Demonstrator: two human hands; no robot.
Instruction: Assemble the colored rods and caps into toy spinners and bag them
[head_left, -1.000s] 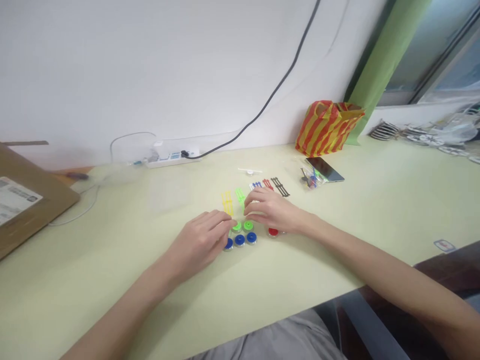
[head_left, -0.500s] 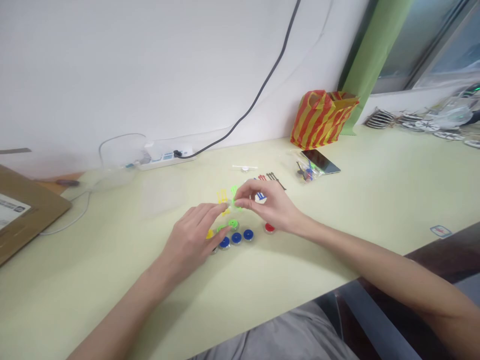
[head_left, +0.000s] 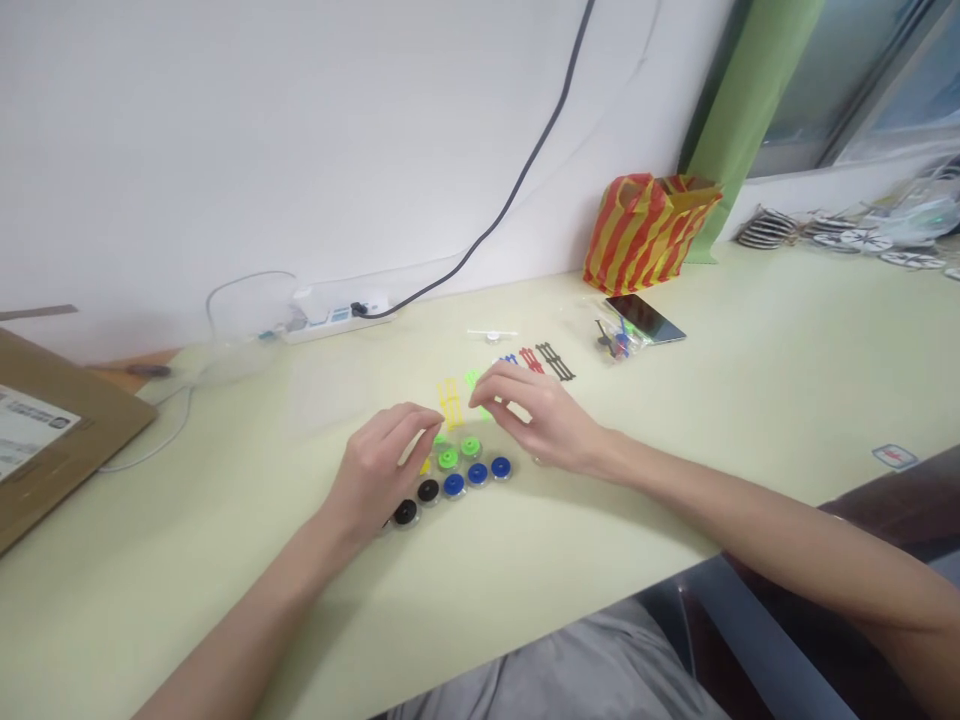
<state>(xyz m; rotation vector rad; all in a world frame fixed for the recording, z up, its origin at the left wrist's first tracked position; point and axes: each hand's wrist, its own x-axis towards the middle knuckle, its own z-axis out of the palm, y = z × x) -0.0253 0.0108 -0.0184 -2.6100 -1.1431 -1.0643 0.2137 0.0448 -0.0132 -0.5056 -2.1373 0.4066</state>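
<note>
My left hand (head_left: 386,455) is closed, thumb and fingertips pressed together above the discs; what it pinches, if anything, is too small to name. My right hand (head_left: 544,410) is closed in a pinch beside the green sticks (head_left: 472,378), its held item not visible. Below the hands lie round discs in clear cases: black (head_left: 428,490), blue (head_left: 478,473) and green (head_left: 470,447). A yellow disc (head_left: 425,466) is partly hidden by my left hand. Behind are yellow sticks (head_left: 451,402), red sticks (head_left: 532,359), black sticks (head_left: 555,361) and partly covered blue sticks (head_left: 510,359).
A white stick with a disc (head_left: 492,337) lies toward the wall. Farther right are a small bag of parts (head_left: 616,342), a dark phone or tablet (head_left: 645,318) and a striped bag (head_left: 646,235). A power strip (head_left: 337,318) and cardboard box (head_left: 67,430) are left.
My left hand has moved slightly left, its thumb and fingers coming together and uncovering black discs. The red disc near my right wrist is now hidden. The view has shifted slightly.
</note>
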